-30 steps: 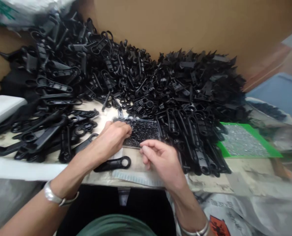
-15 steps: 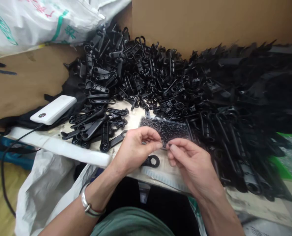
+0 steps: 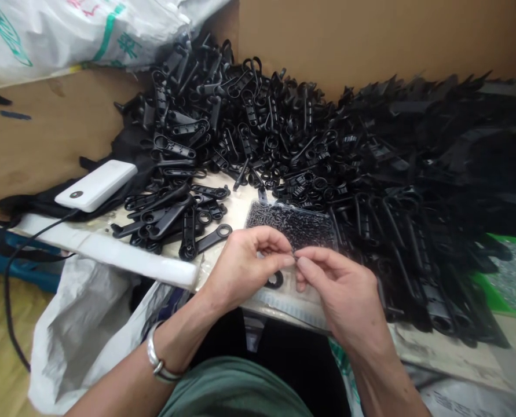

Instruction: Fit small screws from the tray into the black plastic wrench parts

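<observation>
My left hand [image 3: 251,263] and my right hand [image 3: 342,284] meet at the fingertips over the table's front edge. Each pinches thumb against forefinger; whatever lies between them is too small to make out. Just behind the fingers is a shallow clear box [image 3: 290,223] full of tiny dark pieces. Beneath my left hand a black ringed part [image 3: 275,280] lies on the table, partly covered by the hand. Loose black plastic arms [image 3: 168,217] lie left of the box.
A large heap of black parts [image 3: 258,121] spreads across the back and right. A white power bank [image 3: 96,185] with a cable sits at left. At far right stands a green tray [image 3: 492,292] of small shiny pieces. Cardboard walls [image 3: 383,40] rise behind.
My hands have come together, so the fingertips now touch. The dark bit seen at my right fingertips is no longer visible. The view has shifted slightly.
</observation>
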Available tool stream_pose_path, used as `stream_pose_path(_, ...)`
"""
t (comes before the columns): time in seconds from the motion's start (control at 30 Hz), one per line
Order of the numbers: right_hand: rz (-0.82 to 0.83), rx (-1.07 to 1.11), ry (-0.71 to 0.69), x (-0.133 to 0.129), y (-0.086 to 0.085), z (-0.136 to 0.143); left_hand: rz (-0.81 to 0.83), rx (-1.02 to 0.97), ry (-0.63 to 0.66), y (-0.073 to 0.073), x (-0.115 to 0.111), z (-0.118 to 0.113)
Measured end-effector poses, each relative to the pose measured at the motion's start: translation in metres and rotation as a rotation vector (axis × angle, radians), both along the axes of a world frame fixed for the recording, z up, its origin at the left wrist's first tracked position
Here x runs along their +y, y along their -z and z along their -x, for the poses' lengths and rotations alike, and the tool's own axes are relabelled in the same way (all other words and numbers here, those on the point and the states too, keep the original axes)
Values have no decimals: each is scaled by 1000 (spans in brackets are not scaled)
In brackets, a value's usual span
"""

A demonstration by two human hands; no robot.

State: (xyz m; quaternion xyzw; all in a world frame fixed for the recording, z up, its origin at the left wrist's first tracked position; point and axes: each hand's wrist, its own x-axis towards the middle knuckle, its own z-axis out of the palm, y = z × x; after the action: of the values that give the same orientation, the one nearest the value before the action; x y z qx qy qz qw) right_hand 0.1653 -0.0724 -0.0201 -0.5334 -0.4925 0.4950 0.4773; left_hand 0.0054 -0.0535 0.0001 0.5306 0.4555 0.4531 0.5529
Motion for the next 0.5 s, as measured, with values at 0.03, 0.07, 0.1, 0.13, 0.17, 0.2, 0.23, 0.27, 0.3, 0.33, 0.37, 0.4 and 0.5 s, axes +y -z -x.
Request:
stream_pose_path(0.03,-12,-45,7,0,-2,0,0,13,0,0,0,-1)
stream_pose_path(0.07,-21,-85,18,-1,-4,0,-3,26,-3,0,-1,-1)
stream_pose_path(0.1,-28,-118,35,-1,-6,1,-9,41,-7,0,-1,-2)
stream_pose_path(0.13,-30,-149,53,-2,-8,1,-20,59,-15,1,-1,-3)
stream_pose_path(0.17,-31,-181,70,-4,-10,2,-38,80,-24,1,-2,-4)
stream_pose_path(0.2,-29,-217,84,-5,-12,3,-62,103,-34,2,-2,-5)
stream_pose_path(0.23,-31,-253,91,-6,-14,3,-90,127,-42,3,-3,-6)
stream_pose_path(0.27,-39,-287,92,-8,-16,4,-118,149,-48,3,-3,-6)
stream_pose_path(0.3,-51,-320,89,-8,-17,4,-146,167,-53,4,-4,-7)
stream_pose_path(0.33,-66,-353,82,-9,-19,4,-171,179,-59,4,-4,-7)
stream_pose_path(0.37,-84,-389,72,-9,-20,4,-190,185,-66,5,-5,-7)
stream_pose_path(0.4,-106,-428,61,-9,-20,4,-201,189,-72,5,-5,-7)
stream_pose_path(0.5,-191,-543,35,-7,-20,7,-202,201,-88,8,-5,-5)
